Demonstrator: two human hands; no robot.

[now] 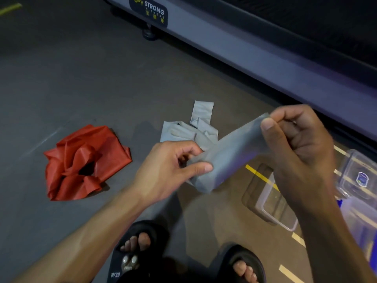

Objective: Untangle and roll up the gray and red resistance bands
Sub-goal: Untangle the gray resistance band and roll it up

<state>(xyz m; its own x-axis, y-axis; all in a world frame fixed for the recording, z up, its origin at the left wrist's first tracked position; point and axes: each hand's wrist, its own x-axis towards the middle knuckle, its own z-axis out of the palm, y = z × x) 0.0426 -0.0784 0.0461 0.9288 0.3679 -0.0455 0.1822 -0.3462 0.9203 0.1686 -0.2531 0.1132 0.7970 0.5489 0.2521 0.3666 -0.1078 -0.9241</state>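
Dim indoor light, soft shadows, slight blur, wide-angle edge distortion.

— What lies along the far side?

— A long grey machine base (255, 58) with a dark upper part, running slantwise from the top centre to the right edge. A dark label (150, 12) on it reads "STRONG", and a round black foot (150, 34) props it on the dark grey floor (71, 78).

— And on the right?

— Two clear plastic containers: a shallow rectangular one (273, 203) on the floor, and a larger one (359, 174) with a small blue sticker just beyond it. Yellow floor lines (262, 176) pass beneath them.

— Anything at the bottom?

— Black open-toed slide sandals (130, 260) with bare toes showing; the left one bears mirrored lettering.
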